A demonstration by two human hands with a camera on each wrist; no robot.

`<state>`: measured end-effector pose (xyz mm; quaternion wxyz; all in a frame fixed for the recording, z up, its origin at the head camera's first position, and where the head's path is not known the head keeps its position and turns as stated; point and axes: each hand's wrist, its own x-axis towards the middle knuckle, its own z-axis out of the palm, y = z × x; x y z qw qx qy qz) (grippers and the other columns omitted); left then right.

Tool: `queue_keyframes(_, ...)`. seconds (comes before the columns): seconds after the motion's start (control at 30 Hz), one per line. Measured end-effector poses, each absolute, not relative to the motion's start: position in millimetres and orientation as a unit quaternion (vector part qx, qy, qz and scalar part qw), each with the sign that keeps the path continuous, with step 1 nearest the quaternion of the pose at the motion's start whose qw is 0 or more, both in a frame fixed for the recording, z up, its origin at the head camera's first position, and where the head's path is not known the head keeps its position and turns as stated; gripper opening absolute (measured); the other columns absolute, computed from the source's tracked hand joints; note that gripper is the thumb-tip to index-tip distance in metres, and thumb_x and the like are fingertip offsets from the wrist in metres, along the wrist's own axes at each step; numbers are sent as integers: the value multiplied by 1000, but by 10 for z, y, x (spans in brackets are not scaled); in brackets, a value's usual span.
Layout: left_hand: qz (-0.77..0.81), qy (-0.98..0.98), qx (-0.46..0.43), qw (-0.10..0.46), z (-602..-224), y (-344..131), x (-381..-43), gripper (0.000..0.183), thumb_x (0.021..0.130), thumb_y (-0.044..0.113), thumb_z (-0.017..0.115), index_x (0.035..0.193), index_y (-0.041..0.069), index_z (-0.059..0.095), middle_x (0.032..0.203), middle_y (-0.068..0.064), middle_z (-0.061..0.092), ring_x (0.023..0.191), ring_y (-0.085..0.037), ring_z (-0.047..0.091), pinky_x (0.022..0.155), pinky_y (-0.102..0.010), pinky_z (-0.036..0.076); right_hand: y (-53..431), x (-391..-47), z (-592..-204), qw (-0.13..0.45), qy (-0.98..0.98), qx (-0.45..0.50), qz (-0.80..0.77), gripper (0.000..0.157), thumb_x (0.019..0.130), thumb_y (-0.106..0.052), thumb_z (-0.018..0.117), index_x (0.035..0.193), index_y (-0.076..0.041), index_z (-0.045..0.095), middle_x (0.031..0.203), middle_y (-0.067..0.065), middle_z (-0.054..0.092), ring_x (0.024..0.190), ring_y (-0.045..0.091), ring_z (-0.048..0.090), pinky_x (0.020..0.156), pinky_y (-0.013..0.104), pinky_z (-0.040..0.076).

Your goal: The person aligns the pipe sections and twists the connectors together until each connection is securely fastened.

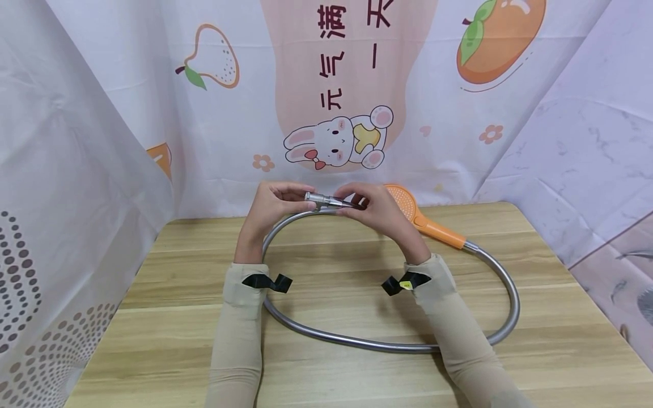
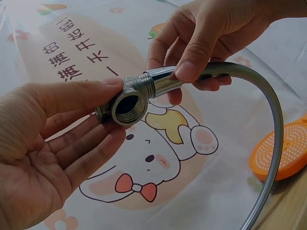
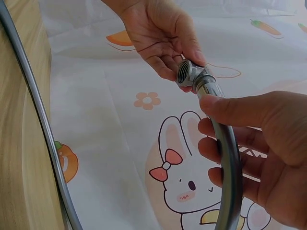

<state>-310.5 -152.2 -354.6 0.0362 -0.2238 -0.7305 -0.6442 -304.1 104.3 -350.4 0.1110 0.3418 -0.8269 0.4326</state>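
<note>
Raised over the far side of the table, my left hand [image 1: 275,211] pinches a silver metal tee fitting [image 2: 128,109] between thumb and fingers. Its round, internally threaded opening faces the left wrist camera. My right hand [image 1: 376,211] holds the shiny end connector [image 2: 162,80] of a grey metal shower hose [image 1: 352,342], with the thumb on top and fingers curled beneath. The connector meets the fitting's outer thread, part of which still shows at the joint. At the hose's other end is an orange shower head [image 1: 440,231], lying on the table behind my right wrist.
The hose loops widely over the wooden table [image 1: 326,300], passing under my right forearm. A printed curtain [image 1: 224,141] with a rabbit and fruit hangs right behind the table's far edge. More cloth hangs on the left and right sides.
</note>
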Motion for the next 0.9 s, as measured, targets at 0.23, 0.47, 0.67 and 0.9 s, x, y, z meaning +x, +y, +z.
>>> queue_keyframes(0.23, -639, -735, -226, 36, -3556, -1531, -3108, 27, 79, 5, 87, 105, 5, 80, 84, 2, 78, 76, -13, 74, 67, -25, 59, 1047, -3031, -3496, 102, -833, 332, 429, 21, 88, -10, 81, 108, -10, 77, 98, 5, 76, 75, 17, 62, 67, 29, 53)
queue_keyframes(0.47, -641, -728, -243, 31, -3550, -1539, -3112, 27, 80, 2, 86, 106, 3, 79, 89, 1, 79, 83, -15, 76, 72, -27, 61, 1066, -3027, -3485, 86, -834, 333, 431, 20, 91, -13, 78, 110, -10, 78, 96, 5, 75, 77, 18, 62, 68, 30, 53)
queue_keyframes(0.67, -640, -727, -250, 25, -3556, -1537, -3128, 27, 79, 1, 85, 105, 2, 79, 92, 1, 80, 86, -15, 77, 75, -29, 62, 1075, -3041, -3487, 78, -830, 340, 436, 19, 91, -10, 78, 110, -8, 78, 95, 7, 75, 76, 18, 63, 66, 28, 52)
queue_keyframes(0.9, -643, -725, -244, 29, -3569, -1537, -3120, 26, 80, 0, 85, 104, 2, 79, 91, 1, 80, 85, -16, 77, 75, -29, 61, 1078, -3049, -3485, 84, -825, 348, 438, 27, 90, -11, 79, 117, -8, 76, 104, 9, 76, 75, 17, 63, 66, 27, 53)
